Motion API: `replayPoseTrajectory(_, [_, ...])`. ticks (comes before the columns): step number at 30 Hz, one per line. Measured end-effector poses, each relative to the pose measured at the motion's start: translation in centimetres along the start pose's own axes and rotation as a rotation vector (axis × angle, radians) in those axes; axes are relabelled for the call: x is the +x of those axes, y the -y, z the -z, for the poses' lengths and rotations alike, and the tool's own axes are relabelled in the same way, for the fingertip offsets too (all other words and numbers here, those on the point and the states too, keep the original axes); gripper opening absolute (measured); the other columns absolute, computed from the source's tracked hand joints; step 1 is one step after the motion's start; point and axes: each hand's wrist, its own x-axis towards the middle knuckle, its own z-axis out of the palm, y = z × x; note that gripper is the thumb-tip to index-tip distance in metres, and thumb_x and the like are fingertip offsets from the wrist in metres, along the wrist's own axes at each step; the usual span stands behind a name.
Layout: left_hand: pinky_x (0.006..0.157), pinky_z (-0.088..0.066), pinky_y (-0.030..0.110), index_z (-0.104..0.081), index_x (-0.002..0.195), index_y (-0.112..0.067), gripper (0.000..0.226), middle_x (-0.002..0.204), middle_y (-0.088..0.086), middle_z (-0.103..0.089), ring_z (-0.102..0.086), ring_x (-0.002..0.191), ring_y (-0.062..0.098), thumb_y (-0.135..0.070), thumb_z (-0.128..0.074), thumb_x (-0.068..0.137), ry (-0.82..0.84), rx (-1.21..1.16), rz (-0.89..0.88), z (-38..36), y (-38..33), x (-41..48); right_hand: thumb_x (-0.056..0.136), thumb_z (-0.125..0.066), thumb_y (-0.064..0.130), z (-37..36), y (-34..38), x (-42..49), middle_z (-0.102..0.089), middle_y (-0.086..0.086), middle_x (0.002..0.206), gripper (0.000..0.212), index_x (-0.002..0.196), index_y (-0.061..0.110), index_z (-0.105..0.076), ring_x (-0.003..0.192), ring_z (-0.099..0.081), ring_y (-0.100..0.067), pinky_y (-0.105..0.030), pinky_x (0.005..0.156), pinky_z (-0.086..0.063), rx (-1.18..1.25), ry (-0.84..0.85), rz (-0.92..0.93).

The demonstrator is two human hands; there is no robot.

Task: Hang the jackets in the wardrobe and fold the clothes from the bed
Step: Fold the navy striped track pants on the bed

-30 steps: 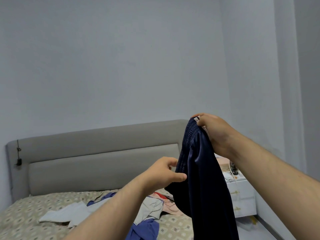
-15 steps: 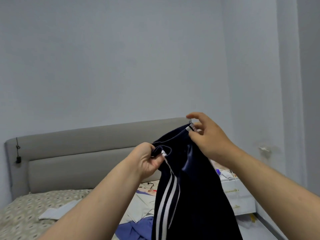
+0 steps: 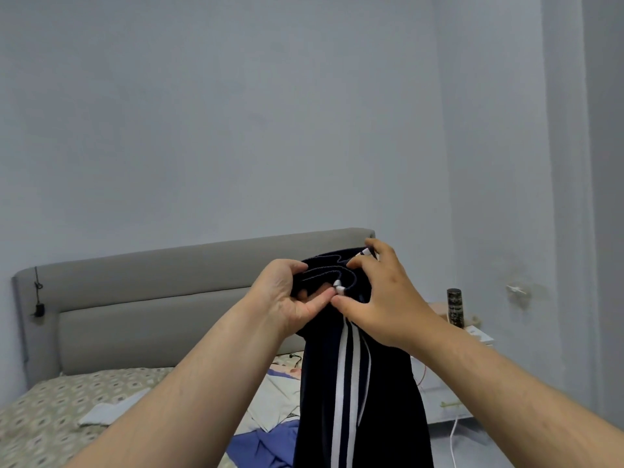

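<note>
Brings left hand [image 3: 287, 298] and right hand [image 3: 385, 302] closer than before, both pinching navy striped trousers [image 3: 320, 383] over patterned bed [image 3: 50, 410], grey headboard [image 3: 152, 282] behind

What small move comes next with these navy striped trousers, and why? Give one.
The left hand and right hand pinch the bunched waistband of the dark navy track trousers with white side stripes, close together, while the legs hang above the patterned bed. So probably draw the hands apart along the waistband, stretching it flat for folding.
</note>
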Motion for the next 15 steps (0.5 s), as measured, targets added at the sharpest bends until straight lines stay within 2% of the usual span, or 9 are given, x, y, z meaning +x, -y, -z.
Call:
replayPoseTrajectory(3, [0.063,-0.054,0.043,-0.059,0.116,-0.002,0.025,0.098,0.014,-0.053,-0.063,0.083,0.032,-0.013,-0.052,0.095,-0.006,0.085,0.012,0.0,-0.2,-0.6,0.091,-0.063,0.014,-0.1,0.1,0.2,-0.041,-0.003,0.148,0.029,0.119,0.015,-0.068,0.141,-0.034,-0.018,-0.027,0.115,-0.028,0.007,-0.096,0.026])
replayPoseTrajectory(5, [0.058,-0.054,0.036,-0.061,0.107,-0.007,0.019,0.089,0.009,-0.051,-0.060,0.073,0.023,-0.017,-0.054,0.093,-0.014,0.204,-0.003,0.5,-0.3,-0.7,0.091,-0.061,0.009,-0.2,0.1,0.4,-0.057,-0.001,0.124,0.019,0.106,0.014,-0.072,0.120,-0.051,-0.019,-0.031,0.104,-0.041,0.024,-0.158,0.061])
replayPoseTrajectory(7, [0.044,-0.048,0.025,-0.059,0.093,-0.012,0.014,0.075,0.004,-0.050,-0.054,0.060,0.016,-0.026,-0.057,0.090,-0.056,0.470,-0.052,0.8,-0.6,-0.8,0.093,-0.061,0.007,0.1,0.2,0.4,-0.059,0.004,0.104,0.012,0.097,0.013,-0.069,0.099,-0.055,-0.011,-0.023,0.089,-0.043,0.064,-0.177,0.058])
replayPoseTrajectory(8, [0.041,-0.042,0.020,-0.058,0.087,-0.014,0.022,0.067,0.003,-0.050,-0.052,0.055,0.016,-0.036,-0.057,0.091,-0.066,0.720,-0.108,1.1,-0.9,-0.8,0.094,-0.060,0.007,0.4,0.3,0.4,-0.059,0.006,0.100,0.011,0.095,0.016,-0.067,0.093,-0.054,-0.006,-0.015,0.083,-0.040,0.092,-0.170,0.041])
replayPoseTrajectory(10, [0.050,-0.043,0.020,-0.063,0.082,-0.017,0.049,0.064,0.000,-0.057,-0.056,0.057,0.016,-0.063,-0.050,0.091,0.002,1.174,-0.293,1.8,-1.4,-0.6,0.097,-0.057,0.009,1.0,0.4,0.4,-0.060,0.010,0.096,0.015,0.095,0.023,-0.063,0.090,-0.055,0.000,-0.006,0.076,-0.039,0.162,-0.136,-0.010])
replayPoseTrajectory(11, [0.061,-0.046,0.024,-0.068,0.086,-0.020,0.057,0.072,-0.005,-0.063,-0.060,0.066,0.012,-0.074,-0.049,0.086,0.101,1.273,-0.401,2.2,-1.5,-0.4,0.099,-0.055,0.011,1.3,0.3,0.4,-0.061,0.012,0.094,0.015,0.095,0.025,-0.061,0.089,-0.055,0.002,-0.005,0.074,-0.040,0.201,-0.123,-0.039])
replayPoseTrajectory(12, [0.072,-0.046,0.025,-0.070,0.093,-0.023,0.056,0.082,-0.011,-0.068,-0.063,0.077,0.006,-0.076,-0.055,0.081,0.248,1.268,-0.481,2.5,-1.5,-0.4,0.101,-0.053,0.013,1.5,0.2,0.5,-0.061,0.013,0.092,0.015,0.096,0.026,-0.060,0.087,-0.056,0.003,-0.006,0.072,-0.041,0.239,-0.119,-0.065])
replayPoseTrajectory(13, [0.081,-0.046,0.025,-0.069,0.104,-0.025,0.052,0.093,-0.015,-0.071,-0.065,0.088,0.001,-0.070,-0.065,0.077,0.389,1.207,-0.509,2.9,-1.2,-0.4,0.102,-0.051,0.015,1.6,0.3,0.6,-0.060,0.014,0.090,0.015,0.096,0.026,-0.060,0.086,-0.056,0.003,-0.008,0.070,-0.041,0.270,-0.128,-0.089])
replayPoseTrajectory(15, [0.094,-0.051,0.030,-0.061,0.127,-0.026,0.062,0.117,-0.008,-0.070,-0.065,0.110,0.009,-0.045,-0.079,0.071,0.556,1.067,-0.509,3.3,-0.6,0.0,0.103,-0.049,0.017,1.9,0.4,0.9,-0.060,0.014,0.089,0.015,0.096,0.027,-0.060,0.086,-0.057,0.001,-0.013,0.071,-0.041,0.327,-0.149,-0.118])
